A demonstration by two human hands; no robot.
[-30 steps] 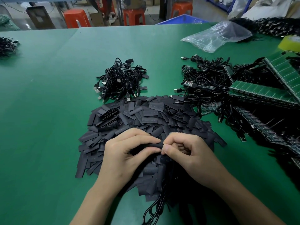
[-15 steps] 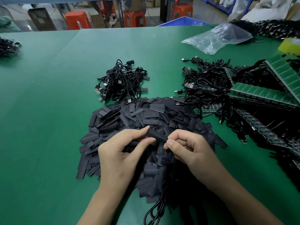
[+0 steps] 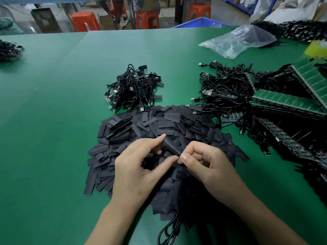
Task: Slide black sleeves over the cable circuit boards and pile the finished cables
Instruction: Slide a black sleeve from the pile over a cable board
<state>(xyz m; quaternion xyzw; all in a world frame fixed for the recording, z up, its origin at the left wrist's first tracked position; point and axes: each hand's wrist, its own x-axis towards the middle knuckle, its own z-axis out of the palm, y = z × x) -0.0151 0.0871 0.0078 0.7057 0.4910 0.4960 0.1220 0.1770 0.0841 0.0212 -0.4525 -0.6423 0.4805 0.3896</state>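
Note:
Both hands work over a heap of flat black sleeves (image 3: 159, 124) on the green table (image 3: 53, 121). One black sleeve (image 3: 172, 145) is held tilted between them. My left hand (image 3: 139, 167) touches its upper end with the index fingertip, thumb stretched below it. My right hand (image 3: 205, 163) pinches its lower end, where the cable (image 3: 169, 230) runs down toward me. The circuit board is hidden inside the sleeve or behind my fingers. A pile of finished black cables (image 3: 132, 89) lies beyond the sleeves.
Unsleeved cables (image 3: 224, 87) tangle at the right beside green circuit board panels (image 3: 286, 103). A clear plastic bag (image 3: 237, 39) lies at the far right, a yellow tape roll (image 3: 318, 48) at the right edge, another cable bundle (image 3: 8, 50) far left. Orange stools (image 3: 85, 21) stand past the table.
The hands have drawn apart. The sleeve has swung from nearly level to tilted up at its left end, and my left fingers have loosened from a full pinch to a fingertip touch.

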